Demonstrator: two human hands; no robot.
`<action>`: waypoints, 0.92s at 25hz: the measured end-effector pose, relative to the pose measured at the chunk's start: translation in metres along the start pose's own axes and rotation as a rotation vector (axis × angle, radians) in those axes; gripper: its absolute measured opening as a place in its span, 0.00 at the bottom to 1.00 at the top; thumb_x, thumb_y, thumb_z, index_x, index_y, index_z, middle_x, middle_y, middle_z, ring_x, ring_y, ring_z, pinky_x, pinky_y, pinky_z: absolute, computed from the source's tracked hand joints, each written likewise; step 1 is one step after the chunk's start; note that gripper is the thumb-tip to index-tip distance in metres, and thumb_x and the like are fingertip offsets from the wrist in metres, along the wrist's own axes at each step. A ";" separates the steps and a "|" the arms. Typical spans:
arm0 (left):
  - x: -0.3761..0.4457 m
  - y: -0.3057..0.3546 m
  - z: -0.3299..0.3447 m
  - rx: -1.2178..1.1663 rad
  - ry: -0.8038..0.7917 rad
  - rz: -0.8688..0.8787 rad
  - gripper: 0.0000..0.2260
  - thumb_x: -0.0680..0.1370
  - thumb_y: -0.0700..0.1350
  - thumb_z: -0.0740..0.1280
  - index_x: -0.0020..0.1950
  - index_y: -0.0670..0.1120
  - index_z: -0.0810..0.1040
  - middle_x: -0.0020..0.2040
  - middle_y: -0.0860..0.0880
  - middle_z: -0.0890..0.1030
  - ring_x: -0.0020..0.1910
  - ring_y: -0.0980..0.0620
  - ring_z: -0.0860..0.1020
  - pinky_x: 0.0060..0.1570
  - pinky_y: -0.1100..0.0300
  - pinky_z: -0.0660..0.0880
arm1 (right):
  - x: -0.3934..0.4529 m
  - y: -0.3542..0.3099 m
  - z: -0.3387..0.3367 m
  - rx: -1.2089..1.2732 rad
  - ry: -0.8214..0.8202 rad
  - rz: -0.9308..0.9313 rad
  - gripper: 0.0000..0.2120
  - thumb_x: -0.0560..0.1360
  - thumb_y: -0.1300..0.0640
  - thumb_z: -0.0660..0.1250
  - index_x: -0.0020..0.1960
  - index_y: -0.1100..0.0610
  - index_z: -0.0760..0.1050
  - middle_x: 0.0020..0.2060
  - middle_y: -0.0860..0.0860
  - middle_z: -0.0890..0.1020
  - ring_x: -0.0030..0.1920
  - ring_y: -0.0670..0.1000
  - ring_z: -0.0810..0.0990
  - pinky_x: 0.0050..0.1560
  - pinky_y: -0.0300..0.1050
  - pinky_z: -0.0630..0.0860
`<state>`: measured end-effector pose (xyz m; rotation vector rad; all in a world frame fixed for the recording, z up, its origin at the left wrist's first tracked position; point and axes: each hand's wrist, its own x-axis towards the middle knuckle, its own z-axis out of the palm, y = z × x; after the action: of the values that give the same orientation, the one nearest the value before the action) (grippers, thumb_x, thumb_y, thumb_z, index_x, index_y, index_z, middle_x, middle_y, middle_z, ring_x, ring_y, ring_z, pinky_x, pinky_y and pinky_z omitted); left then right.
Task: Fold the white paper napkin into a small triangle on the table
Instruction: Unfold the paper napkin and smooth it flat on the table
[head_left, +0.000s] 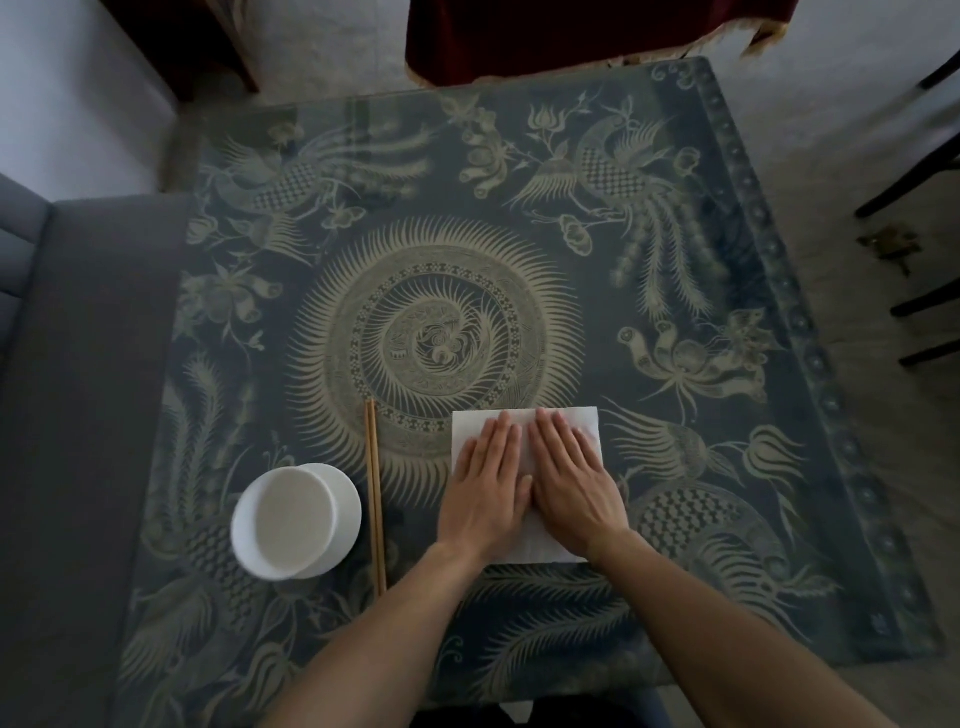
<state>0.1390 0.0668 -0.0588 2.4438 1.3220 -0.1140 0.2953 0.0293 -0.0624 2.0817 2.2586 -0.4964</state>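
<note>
A home sitting room: grey sofa (78, 389) beside a patterned glass-topped table (571, 260).

Grey sofa (78, 415), pale floor (883, 130), dim light

No legible text anywhere.

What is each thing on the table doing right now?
Napkin: flat on the table, still a rectangle, not a triangle yet.
Left hand: open, palm down, pressing the napkin.
Right hand: open, palm down, pressing the napkin beside the left one.
Bowl: upright, looks empty.
Chopsticks: lying together between bowl and napkin, untouched.
</note>
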 end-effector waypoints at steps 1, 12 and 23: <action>0.000 -0.004 0.002 0.012 -0.009 -0.011 0.29 0.83 0.57 0.42 0.79 0.43 0.43 0.80 0.45 0.42 0.78 0.50 0.39 0.77 0.48 0.44 | -0.002 0.002 0.002 0.004 0.006 0.019 0.32 0.81 0.45 0.44 0.78 0.62 0.46 0.78 0.58 0.46 0.78 0.57 0.44 0.77 0.57 0.49; -0.009 -0.047 -0.002 0.154 0.034 -0.052 0.33 0.82 0.62 0.43 0.80 0.43 0.47 0.81 0.46 0.46 0.79 0.49 0.44 0.75 0.41 0.43 | -0.022 0.031 -0.001 -0.032 0.081 0.231 0.40 0.78 0.33 0.45 0.79 0.60 0.47 0.79 0.55 0.50 0.78 0.54 0.44 0.75 0.62 0.41; -0.072 -0.021 0.015 0.125 -0.042 0.060 0.30 0.83 0.58 0.47 0.79 0.41 0.50 0.81 0.45 0.48 0.79 0.47 0.48 0.72 0.40 0.50 | -0.078 -0.003 0.019 0.003 0.036 0.070 0.38 0.80 0.36 0.50 0.78 0.62 0.51 0.78 0.57 0.53 0.78 0.56 0.49 0.74 0.62 0.49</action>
<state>0.0832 0.0143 -0.0614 2.5671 1.2574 -0.2381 0.2965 -0.0513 -0.0618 2.1798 2.1953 -0.4631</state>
